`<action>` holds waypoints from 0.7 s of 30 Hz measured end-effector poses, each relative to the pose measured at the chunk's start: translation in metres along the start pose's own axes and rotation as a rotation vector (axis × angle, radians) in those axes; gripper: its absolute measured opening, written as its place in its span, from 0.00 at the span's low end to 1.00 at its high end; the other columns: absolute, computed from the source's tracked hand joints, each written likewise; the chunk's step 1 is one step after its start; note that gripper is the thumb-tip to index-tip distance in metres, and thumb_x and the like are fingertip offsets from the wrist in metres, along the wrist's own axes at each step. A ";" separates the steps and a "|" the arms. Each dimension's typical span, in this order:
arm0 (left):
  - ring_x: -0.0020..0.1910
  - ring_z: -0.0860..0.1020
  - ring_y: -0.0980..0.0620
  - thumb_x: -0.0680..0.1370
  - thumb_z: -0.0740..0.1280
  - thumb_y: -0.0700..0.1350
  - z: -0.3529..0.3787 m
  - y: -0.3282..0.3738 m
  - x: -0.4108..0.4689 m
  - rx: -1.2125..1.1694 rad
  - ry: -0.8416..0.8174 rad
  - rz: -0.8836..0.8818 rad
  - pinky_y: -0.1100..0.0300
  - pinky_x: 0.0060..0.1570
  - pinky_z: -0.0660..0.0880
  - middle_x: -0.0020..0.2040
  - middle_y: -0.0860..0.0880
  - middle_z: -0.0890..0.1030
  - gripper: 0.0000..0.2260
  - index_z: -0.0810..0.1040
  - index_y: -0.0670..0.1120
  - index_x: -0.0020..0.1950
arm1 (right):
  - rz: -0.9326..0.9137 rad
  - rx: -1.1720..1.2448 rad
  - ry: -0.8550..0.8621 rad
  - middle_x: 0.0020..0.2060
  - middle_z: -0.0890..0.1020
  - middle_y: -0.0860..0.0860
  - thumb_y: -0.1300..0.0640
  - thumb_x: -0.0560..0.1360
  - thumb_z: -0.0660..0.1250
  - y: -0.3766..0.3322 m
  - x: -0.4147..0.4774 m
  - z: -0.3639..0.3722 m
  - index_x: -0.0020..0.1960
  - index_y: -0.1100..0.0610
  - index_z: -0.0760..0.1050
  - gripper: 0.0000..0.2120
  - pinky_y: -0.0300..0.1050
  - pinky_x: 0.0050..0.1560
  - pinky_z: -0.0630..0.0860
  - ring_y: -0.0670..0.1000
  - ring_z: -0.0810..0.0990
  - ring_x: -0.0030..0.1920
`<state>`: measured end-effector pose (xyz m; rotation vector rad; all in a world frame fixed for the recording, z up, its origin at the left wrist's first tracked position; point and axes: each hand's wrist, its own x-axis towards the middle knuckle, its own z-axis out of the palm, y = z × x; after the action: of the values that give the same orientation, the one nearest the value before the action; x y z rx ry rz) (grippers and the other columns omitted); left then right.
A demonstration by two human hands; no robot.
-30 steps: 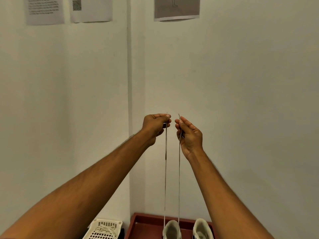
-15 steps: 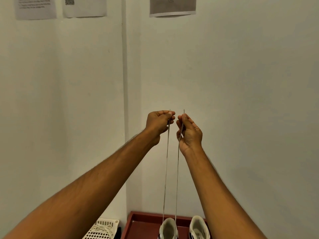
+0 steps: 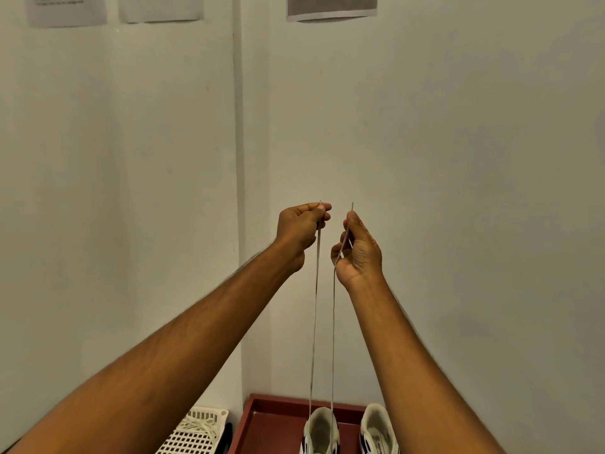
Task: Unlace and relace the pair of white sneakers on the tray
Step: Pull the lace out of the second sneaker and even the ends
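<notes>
Both hands are up high: the left hand [image 3: 299, 229] and right hand [image 3: 358, 253] each pinch one end of a thin pale shoelace [image 3: 315, 306]. It runs taut down to the left white sneaker [image 3: 320, 429] on the dark red tray [image 3: 271, 427] (its twin [image 3: 376, 427] sits just beside it, at the tray's back edge).

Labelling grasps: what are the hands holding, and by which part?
One thin white shoelace, by its two ends: left hand pinches one tip, right hand the other.

Two hands, a left hand [image 3: 301, 231] and a right hand [image 3: 358, 253]. Two lace strands [image 3: 315, 322] [image 3: 333, 322]. Two white sneakers [image 3: 320, 427] [image 3: 376, 427]. One red tray [image 3: 271, 430]. One white basket [image 3: 196, 437]. Three paper sheets [image 3: 67, 11] [image 3: 160, 8] [image 3: 331, 6].
</notes>
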<state>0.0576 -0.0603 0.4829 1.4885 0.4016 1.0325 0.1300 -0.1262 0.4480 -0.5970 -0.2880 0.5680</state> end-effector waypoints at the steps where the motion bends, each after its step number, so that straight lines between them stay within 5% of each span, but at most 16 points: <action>1: 0.49 0.79 0.52 0.82 0.66 0.44 -0.001 -0.001 0.000 -0.002 0.001 0.000 0.59 0.45 0.72 0.47 0.49 0.83 0.08 0.84 0.46 0.56 | 0.000 -0.002 -0.001 0.48 0.83 0.51 0.57 0.73 0.77 0.001 0.000 0.000 0.50 0.54 0.83 0.07 0.41 0.41 0.73 0.48 0.77 0.51; 10: 0.49 0.79 0.53 0.81 0.66 0.44 -0.002 -0.002 0.002 -0.022 -0.004 0.006 0.59 0.45 0.72 0.45 0.50 0.83 0.08 0.84 0.48 0.56 | -0.026 -0.115 -0.041 0.47 0.84 0.48 0.56 0.74 0.77 0.002 0.002 0.002 0.49 0.53 0.83 0.05 0.44 0.45 0.71 0.48 0.77 0.52; 17: 0.49 0.78 0.53 0.81 0.67 0.45 -0.010 -0.005 0.006 -0.030 0.015 0.001 0.60 0.44 0.72 0.46 0.50 0.83 0.09 0.84 0.47 0.58 | -0.128 -0.268 -0.027 0.47 0.85 0.47 0.56 0.74 0.76 -0.003 0.003 0.003 0.47 0.52 0.83 0.04 0.50 0.62 0.72 0.47 0.80 0.52; 21: 0.48 0.78 0.53 0.81 0.66 0.45 -0.011 -0.006 0.005 -0.016 0.006 0.003 0.59 0.44 0.72 0.46 0.50 0.83 0.09 0.84 0.47 0.58 | -0.119 -0.253 -0.038 0.45 0.85 0.47 0.58 0.73 0.77 -0.005 0.004 0.001 0.46 0.52 0.83 0.03 0.44 0.51 0.73 0.46 0.79 0.49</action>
<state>0.0533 -0.0482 0.4777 1.4728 0.3950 1.0407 0.1354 -0.1267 0.4520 -0.8081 -0.4328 0.4315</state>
